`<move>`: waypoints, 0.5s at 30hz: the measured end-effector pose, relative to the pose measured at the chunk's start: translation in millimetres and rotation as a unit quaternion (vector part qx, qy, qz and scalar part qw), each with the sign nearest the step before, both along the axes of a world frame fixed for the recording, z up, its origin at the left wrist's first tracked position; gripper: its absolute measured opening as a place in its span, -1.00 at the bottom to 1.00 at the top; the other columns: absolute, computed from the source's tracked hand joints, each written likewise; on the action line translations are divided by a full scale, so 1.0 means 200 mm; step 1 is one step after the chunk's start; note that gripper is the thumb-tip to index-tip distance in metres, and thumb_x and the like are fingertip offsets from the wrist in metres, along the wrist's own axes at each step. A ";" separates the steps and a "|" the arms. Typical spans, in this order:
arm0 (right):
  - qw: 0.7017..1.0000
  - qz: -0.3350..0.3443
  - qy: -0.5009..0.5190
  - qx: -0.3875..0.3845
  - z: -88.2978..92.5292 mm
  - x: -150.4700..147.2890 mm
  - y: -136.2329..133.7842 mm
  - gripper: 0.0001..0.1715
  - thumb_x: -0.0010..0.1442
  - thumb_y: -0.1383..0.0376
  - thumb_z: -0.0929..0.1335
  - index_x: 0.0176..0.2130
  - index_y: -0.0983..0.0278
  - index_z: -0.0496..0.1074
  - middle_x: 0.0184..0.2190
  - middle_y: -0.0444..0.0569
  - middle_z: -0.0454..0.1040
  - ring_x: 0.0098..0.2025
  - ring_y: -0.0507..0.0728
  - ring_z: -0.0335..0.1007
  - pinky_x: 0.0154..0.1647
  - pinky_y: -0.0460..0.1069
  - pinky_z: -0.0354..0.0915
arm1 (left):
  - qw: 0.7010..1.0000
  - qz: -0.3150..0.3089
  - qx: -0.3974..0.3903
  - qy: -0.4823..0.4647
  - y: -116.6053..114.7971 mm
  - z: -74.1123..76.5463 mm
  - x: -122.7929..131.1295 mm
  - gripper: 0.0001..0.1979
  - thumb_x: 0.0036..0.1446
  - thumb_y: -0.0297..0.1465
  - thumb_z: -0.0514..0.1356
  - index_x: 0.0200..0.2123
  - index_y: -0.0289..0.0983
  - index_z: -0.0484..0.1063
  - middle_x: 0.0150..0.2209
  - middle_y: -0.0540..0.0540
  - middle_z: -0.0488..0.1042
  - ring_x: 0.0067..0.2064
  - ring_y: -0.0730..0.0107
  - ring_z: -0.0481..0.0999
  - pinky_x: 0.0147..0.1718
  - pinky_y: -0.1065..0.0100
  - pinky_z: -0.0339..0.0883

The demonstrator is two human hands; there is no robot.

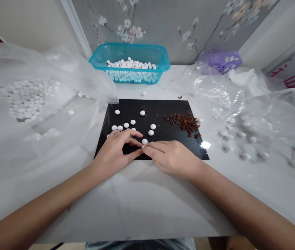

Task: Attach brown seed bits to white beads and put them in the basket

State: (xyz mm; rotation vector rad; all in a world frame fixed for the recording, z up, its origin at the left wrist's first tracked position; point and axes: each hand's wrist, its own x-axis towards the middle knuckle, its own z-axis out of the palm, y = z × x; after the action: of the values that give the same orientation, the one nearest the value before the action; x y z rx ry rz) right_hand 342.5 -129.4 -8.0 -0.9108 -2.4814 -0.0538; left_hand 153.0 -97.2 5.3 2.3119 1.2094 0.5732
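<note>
My left hand (118, 146) pinches a small white ball (143, 146) between thumb and fingertips, low over a black board (137, 104). Against the same ball, my right hand (172, 154) has its fingers pressed together; whatever is between them is hidden. Another white ball (144, 141) sits just beyond the meeting fingertips. Several more white balls (126, 125) lie on the board past my left hand, and two (150, 132) rest near the middle. On the board's right side is a pile of small reddish-brown, stem-like pieces (186, 123).
A teal basket (130, 69) with many white balls stands at the back against the wall. To the left, a clear plastic bag (69, 76) holds more balls. Crumpled clear bags (215, 86), a purple packet (222, 60) and loose balls occupy the right side.
</note>
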 end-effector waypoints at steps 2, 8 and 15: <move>1.000 -0.002 0.012 -0.008 -0.01 0.00 0.00 -0.66 0.22 0.52 0.11 -0.27 0.33 0.40 -0.40 -0.02 0.46 -0.42 0.03 0.35 -0.50 -0.09 0.18 | 1.000 0.004 -0.003 -0.001 0.00 0.00 0.00 -0.76 0.09 -0.21 0.18 -0.21 -0.19 0.34 -0.39 0.04 0.57 -0.23 0.31 0.53 -0.15 0.22 0.28; 0.984 -0.047 0.124 -0.115 -0.01 -0.01 0.00 -0.73 0.20 0.48 0.16 -0.28 0.27 0.38 -0.42 -0.09 0.47 -0.49 -0.05 0.31 -0.49 -0.15 0.19 | 1.000 0.007 0.000 -0.014 0.00 -0.01 0.00 -0.76 0.08 -0.21 0.21 -0.23 -0.19 0.32 -0.40 0.07 0.57 -0.24 0.33 0.54 -0.13 0.22 0.27; 0.967 -0.047 0.193 -0.160 -0.01 0.00 0.00 -0.81 0.12 0.49 0.23 -0.32 0.26 0.37 -0.49 -0.17 0.42 -0.61 -0.10 0.18 -0.53 -0.18 0.17 | 1.000 0.000 -0.010 -0.012 0.00 -0.02 -0.01 -0.76 0.08 -0.20 0.21 -0.25 -0.19 0.32 -0.40 0.08 0.58 -0.23 0.35 0.53 -0.12 0.23 0.25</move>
State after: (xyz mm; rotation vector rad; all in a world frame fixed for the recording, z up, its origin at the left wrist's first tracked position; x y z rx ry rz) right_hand 342.3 -130.1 -9.6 -1.0541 -2.1128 0.4622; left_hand 151.8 -97.4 2.0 2.2810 1.1998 0.5849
